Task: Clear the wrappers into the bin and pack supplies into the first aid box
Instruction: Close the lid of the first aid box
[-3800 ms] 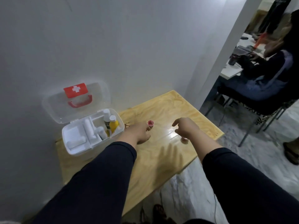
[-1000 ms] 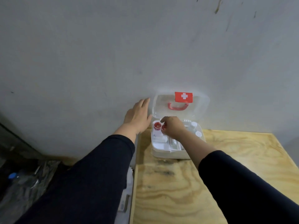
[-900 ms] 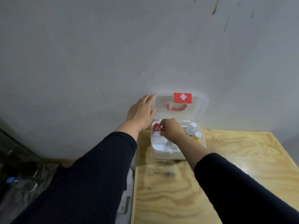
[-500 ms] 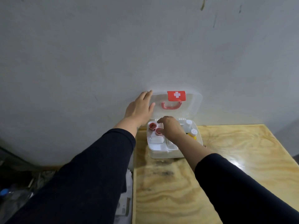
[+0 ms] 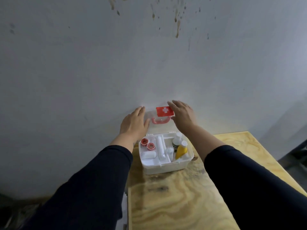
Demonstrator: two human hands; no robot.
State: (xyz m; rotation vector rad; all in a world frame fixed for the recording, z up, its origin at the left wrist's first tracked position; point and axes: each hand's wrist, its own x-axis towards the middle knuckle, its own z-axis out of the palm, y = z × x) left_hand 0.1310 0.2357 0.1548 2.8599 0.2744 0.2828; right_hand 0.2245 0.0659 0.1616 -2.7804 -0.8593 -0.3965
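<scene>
A white first aid box point(image 5: 166, 169) stands open at the far left corner of the wooden table point(image 5: 182, 196), against the wall. Its clear lid point(image 5: 162, 128) with a red cross label point(image 5: 164, 111) and red handle point(image 5: 160, 121) stands upright. My left hand point(image 5: 133, 124) rests flat on the lid's left edge. My right hand point(image 5: 181, 114) lies on the lid's right top edge, fingers spread. Inside the tray sit two small red caps point(image 5: 147, 143), white rolls point(image 5: 160, 146), a yellow bottle point(image 5: 181, 151) and a white bottle point(image 5: 177, 141).
The grey wall point(image 5: 149, 55) rises directly behind the box. The table's left edge drops off beside the box to dim floor clutter point(image 5: 15, 216). A dark object point(image 5: 299, 155) shows at the far right beyond the table.
My right hand has left the tray, where both red caps now lie, and risen to the lid's right edge. My left hand stays on the lid's left side.
</scene>
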